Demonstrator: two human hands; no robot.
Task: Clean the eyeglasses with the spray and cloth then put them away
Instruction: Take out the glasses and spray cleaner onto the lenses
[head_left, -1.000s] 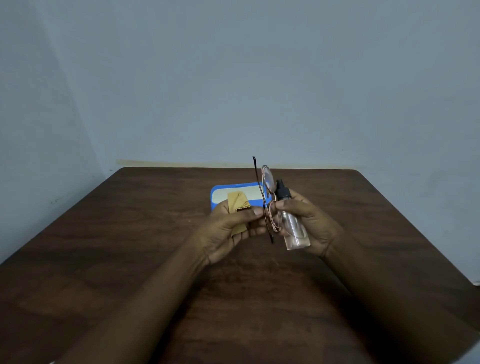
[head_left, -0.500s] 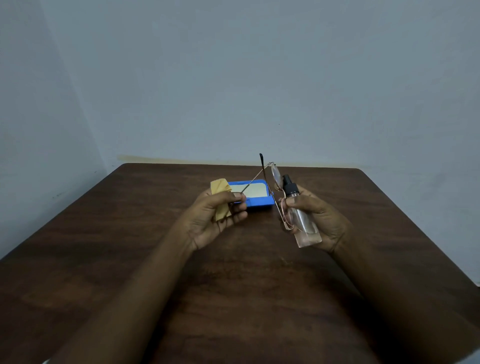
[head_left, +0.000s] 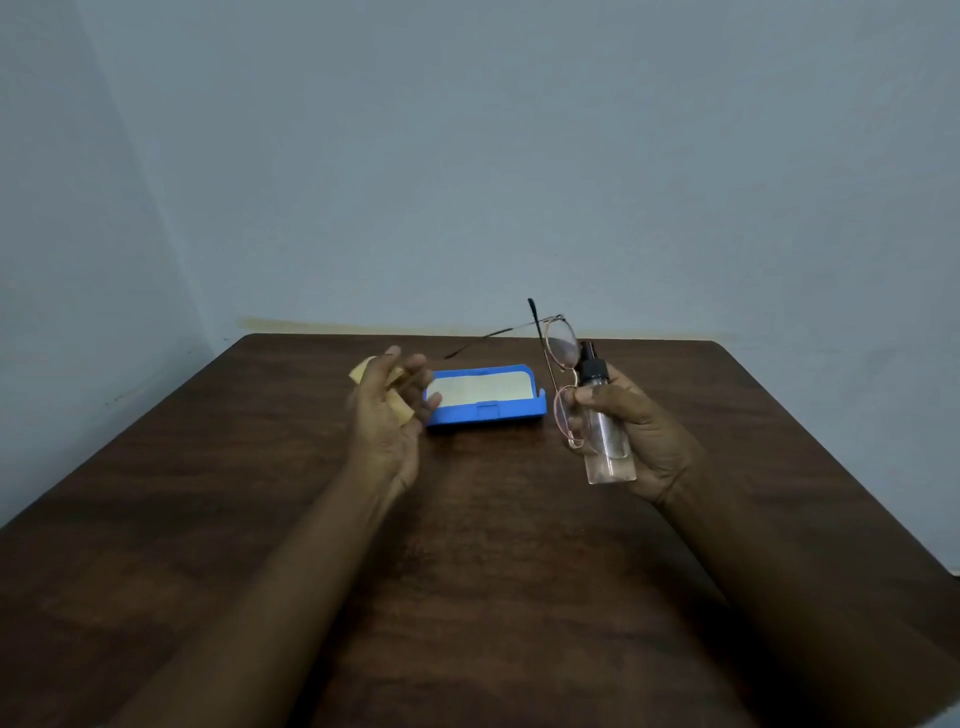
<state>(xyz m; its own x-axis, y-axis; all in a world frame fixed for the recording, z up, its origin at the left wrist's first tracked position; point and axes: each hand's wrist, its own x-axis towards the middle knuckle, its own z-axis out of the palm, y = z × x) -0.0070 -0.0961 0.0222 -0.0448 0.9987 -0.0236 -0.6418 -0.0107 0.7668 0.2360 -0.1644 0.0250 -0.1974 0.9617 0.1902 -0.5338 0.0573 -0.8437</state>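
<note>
While my right hand (head_left: 647, 431) grips spray bottle (head_left: 607, 444) plus eyeglasses (head_left: 562, 349), left hand (head_left: 384, 434) loosely holds cloth (head_left: 401, 411); wiping, storing probably left, glasses case (head_left: 488, 413) open.

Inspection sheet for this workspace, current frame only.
Surface: dark wooden table.
Job's things: eyeglasses and spray bottle held together above the table, temples unfolded; cloth in hand; blue case lying open on the table.
Clutter: nothing seen.
Hands: left hand holds the cloth, blurred; right hand grips the spray bottle and eyeglasses.
Cables: nothing seen.
Surroundings: plain grey-blue wall.
</note>
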